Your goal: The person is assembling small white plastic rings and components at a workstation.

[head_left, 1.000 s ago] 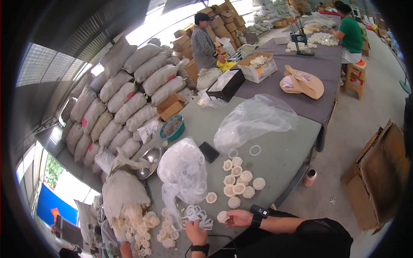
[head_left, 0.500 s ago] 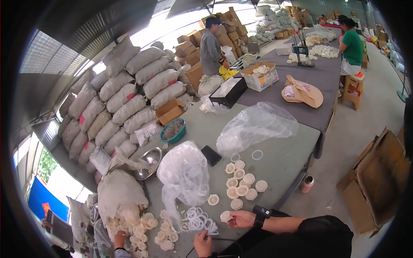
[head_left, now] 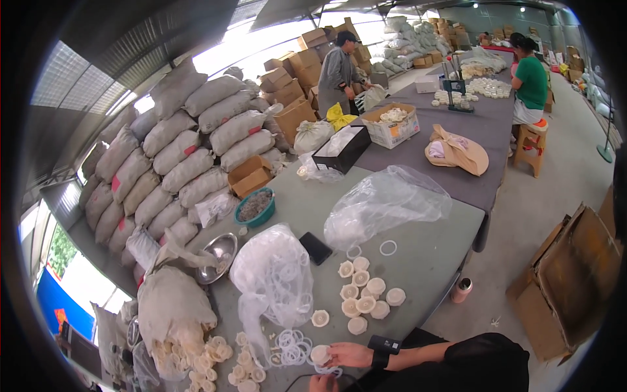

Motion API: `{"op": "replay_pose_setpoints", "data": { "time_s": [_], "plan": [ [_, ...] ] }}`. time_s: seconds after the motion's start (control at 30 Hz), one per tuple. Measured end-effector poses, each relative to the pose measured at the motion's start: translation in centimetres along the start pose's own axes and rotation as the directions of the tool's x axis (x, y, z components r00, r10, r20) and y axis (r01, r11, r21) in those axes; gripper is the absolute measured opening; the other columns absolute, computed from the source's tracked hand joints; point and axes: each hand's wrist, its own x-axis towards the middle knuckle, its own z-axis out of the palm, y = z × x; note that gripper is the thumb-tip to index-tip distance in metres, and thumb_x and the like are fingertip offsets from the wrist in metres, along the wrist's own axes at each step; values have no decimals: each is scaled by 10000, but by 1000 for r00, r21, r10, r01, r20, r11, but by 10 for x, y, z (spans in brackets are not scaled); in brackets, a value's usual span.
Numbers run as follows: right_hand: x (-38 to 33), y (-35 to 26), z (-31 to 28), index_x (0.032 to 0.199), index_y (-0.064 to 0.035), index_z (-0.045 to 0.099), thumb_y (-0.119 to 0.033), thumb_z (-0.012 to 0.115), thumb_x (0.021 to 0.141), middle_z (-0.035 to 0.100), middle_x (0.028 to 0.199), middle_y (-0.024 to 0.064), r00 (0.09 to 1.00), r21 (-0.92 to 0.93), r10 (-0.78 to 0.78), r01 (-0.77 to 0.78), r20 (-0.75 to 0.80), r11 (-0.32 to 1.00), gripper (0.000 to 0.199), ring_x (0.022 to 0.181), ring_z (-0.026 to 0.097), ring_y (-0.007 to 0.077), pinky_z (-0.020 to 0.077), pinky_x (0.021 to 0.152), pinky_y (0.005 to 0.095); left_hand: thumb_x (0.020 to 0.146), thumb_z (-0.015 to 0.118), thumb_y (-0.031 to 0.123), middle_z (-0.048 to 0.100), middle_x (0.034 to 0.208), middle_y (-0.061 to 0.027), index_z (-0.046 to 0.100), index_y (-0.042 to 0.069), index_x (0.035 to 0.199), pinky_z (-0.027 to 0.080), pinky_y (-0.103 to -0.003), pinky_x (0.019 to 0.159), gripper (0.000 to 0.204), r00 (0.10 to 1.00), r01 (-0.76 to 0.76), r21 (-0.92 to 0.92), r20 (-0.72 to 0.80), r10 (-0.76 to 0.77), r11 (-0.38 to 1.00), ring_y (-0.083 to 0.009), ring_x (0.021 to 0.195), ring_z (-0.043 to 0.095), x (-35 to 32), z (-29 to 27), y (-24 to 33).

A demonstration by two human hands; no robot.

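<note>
My right hand comes in from the lower right with a dark watch on its wrist, and its fingertips pinch a white round cap on the grey-green table. My left hand shows only partly at the lower edge, just below the cap, with a clear ring beside it. Whether it holds anything is hidden. Loose clear rings lie left of the cap. A group of several white caps sits just beyond my right hand.
A clear bag of rings, a black phone and a large crumpled plastic bag lie on the table. A sack spilling caps, a steel bowl and stacked sacks stand to the left. Two people work at the far tables.
Both hands have slid toward the lower edge of the view. My left hand left the loose rings and came in under the white cap held by the right.
</note>
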Motion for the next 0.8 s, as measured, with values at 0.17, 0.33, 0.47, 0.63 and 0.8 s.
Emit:
{"op": "replay_pose_setpoints", "data": {
  "time_s": [0.17,0.33,0.47,0.63,0.8],
  "plan": [
    [12,6,1,1134,58,405,-163,401,897,501,1115,143,994,-159,102,-107,-40,981,324,1018,507,235,383,910,320,741,589,23,508,956,-122,547,10,855,424,-315,756,122,996,-42,-325,64,66,945,-242,931,503,2,-1,3],
    [25,5,12,1075,27,457,-189,437,886,550,1030,119,998,-169,-56,48,-43,984,287,924,558,195,427,836,274,789,576,74,542,966,-120,575,2,883,414,-295,769,119,998,33,-490,-31,-55,871,-214,881,521,10,9,-14],
    [24,3,13,1090,40,444,-170,429,886,535,1061,133,997,-125,-18,8,-78,992,293,965,540,219,418,870,306,834,533,148,593,864,-107,582,-4,940,424,-269,712,192,958,285,-505,180,-223,815,-174,807,546,22,-3,-6],
    [18,20,-15,1105,43,434,-169,429,884,521,1094,140,973,-127,0,-30,-233,991,306,999,527,236,415,895,336,857,483,210,603,787,-98,582,-7,933,425,-280,653,251,909,388,-515,349,-226,764,-171,721,544,20,-21,21],
    [7,14,-9,1071,-9,466,-228,471,870,561,1020,95,971,-111,-5,-22,-240,994,297,888,567,175,462,791,292,876,390,187,395,582,-29,450,24,664,310,-293,494,274,838,460,-746,185,-513,482,-148,527,366,10,-8,9]
  ]
}}
